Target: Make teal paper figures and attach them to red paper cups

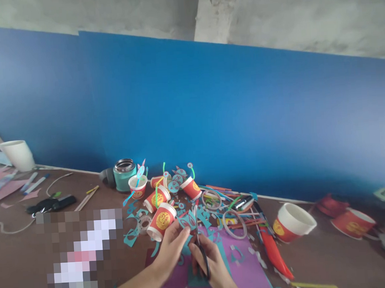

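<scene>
Between the thumb and fingers of my left hand [169, 246] is a small piece of blue paper [187, 221] with pointed, leaf-like shapes drawn on it. My right hand [213, 260] grips scissors [204, 257] by their dark handles, the blades pointing up along the paper's right edge. Whether the blades touch the paper, I cannot tell. Under both hands lies purple paper [245, 264] with blue offcuts scattered over it. Just beyond my left hand a red and white paper cup [162, 219] lies tilted.
More red cups [191, 188] with straws and blue paper cutouts crowd the back, beside a teal flask [125, 176]. Tape rolls [235, 225], coloured sticks and a red-handled tool [275, 253] lie to the right. A stack of cups [293, 222] stands farther right. A blue partition [191, 118] rises behind.
</scene>
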`<state>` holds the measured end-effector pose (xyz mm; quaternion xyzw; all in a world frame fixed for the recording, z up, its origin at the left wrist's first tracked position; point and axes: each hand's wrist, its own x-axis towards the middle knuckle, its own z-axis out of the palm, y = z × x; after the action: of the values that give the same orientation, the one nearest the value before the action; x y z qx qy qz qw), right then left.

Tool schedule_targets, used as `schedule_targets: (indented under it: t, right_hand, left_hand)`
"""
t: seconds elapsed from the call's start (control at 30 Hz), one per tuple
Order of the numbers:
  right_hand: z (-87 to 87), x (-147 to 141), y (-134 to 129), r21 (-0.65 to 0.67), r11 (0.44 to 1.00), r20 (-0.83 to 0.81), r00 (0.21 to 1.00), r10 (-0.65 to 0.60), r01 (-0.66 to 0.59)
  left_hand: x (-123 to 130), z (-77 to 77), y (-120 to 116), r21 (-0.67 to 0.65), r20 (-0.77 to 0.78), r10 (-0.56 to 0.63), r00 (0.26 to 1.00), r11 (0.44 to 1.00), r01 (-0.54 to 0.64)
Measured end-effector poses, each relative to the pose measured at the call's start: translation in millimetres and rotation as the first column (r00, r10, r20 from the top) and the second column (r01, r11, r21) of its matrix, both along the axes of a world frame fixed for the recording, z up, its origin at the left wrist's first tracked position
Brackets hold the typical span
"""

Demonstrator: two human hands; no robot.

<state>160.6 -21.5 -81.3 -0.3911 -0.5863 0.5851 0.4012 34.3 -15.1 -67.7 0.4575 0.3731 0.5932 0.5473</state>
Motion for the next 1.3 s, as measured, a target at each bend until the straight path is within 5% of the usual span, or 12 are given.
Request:
schedule_targets:
  t: [1.3]
  right_hand:
    - [0.0, 1.0, -3.0, -0.002, 1.0, 0.003, 1.0, -0.01, 0.01]
  left_hand:
    - [-1.3, -7.1, 1.3, -0.123, -0.113, 0.05, 0.992, 0.99, -0.064]
